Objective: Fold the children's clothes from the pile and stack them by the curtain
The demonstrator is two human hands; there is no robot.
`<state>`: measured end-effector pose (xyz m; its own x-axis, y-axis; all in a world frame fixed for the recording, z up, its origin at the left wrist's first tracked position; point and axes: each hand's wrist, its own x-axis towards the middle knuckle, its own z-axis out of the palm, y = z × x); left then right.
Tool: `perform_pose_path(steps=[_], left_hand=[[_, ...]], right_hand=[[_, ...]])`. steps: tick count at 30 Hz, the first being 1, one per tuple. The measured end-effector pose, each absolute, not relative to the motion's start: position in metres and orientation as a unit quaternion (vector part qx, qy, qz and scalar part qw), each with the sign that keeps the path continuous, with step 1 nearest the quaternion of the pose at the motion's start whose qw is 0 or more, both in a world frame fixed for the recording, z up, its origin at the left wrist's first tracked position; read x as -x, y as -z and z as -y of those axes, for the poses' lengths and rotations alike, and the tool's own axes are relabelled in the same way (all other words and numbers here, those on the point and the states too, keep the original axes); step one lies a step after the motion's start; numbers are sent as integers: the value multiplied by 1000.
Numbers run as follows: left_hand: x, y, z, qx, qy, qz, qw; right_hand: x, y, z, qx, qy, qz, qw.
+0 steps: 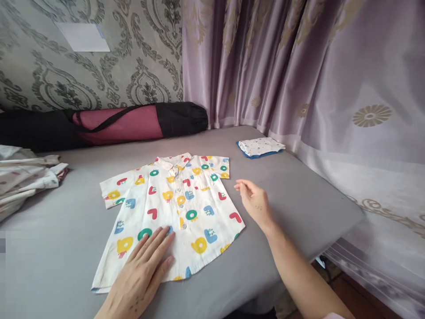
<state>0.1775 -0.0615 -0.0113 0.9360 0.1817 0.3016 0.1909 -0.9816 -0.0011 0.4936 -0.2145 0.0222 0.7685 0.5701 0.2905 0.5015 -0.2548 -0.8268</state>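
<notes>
Bare left hand plus bare right hand: two. White short-sleeved cloth shirt with multicoloured print: one. Folded white speckled cloth plus folded blue cloth: two. Crumpled heap of pale printed cloth: one, pieces uncountable. Long cylindrical black-and-pink bag: one. White rectangular sheet: one. Shiny lilac curtain: panels unclear.

"Where is the camera?"
"On the person's head, looking forward and steeply down over a grey sheet."
"How near?"
"Close: the left hand reaches in from the bottom edge, the right hand from the lower right, and the printed shirt sits mid-view."
"And the far side?"
"Patterned wallpaper at upper left, lilac curtain along the right."
"Overlap?"
"This single view takes in everything, wide and from above."
</notes>
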Motion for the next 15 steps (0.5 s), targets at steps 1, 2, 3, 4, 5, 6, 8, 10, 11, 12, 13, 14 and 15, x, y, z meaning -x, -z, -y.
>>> perform_pose_path(steps=[1, 2, 3, 4, 5, 6, 8, 10, 11, 12, 13, 14, 15], left_hand=[[-177, 11, 62, 984, 147, 96, 11], [-177, 11, 62, 985, 142, 98, 8], [-176, 11, 62, 985, 138, 100, 7], [-176, 11, 63, 986, 135, 101, 7], [-176, 11, 63, 986, 135, 101, 9], [-177, 11, 64, 986, 136, 101, 12], [-177, 11, 65, 984, 144, 101, 19], [-178, 12, 65, 983, 153, 102, 22], [-178, 12, 65, 982, 156, 103, 22], [-177, 12, 64, 982, 157, 104, 21], [-177, 11, 62, 983, 153, 105, 18], [-176, 9, 59, 984, 147, 105, 13], [-176, 5, 56, 985, 137, 103, 5]], right_hand=[[-499, -22, 216, 802, -37, 318, 505], [-502, -21, 218, 815, -49, 310, 486], [-504, -21, 219, 831, -66, 312, 456], [-503, -22, 220, 846, -84, 320, 418], [-501, -23, 221, 859, -98, 329, 380], [-498, -24, 221, 868, -107, 338, 347], [-490, -28, 221, 880, -115, 348, 302], [-484, -33, 220, 887, -120, 349, 278], [-481, -35, 221, 889, -123, 351, 269], [-480, -36, 221, 890, -125, 352, 261], [-480, -38, 221, 892, -128, 351, 255], [-479, -39, 222, 894, -134, 349, 248], [-479, -40, 223, 895, -143, 347, 242]])
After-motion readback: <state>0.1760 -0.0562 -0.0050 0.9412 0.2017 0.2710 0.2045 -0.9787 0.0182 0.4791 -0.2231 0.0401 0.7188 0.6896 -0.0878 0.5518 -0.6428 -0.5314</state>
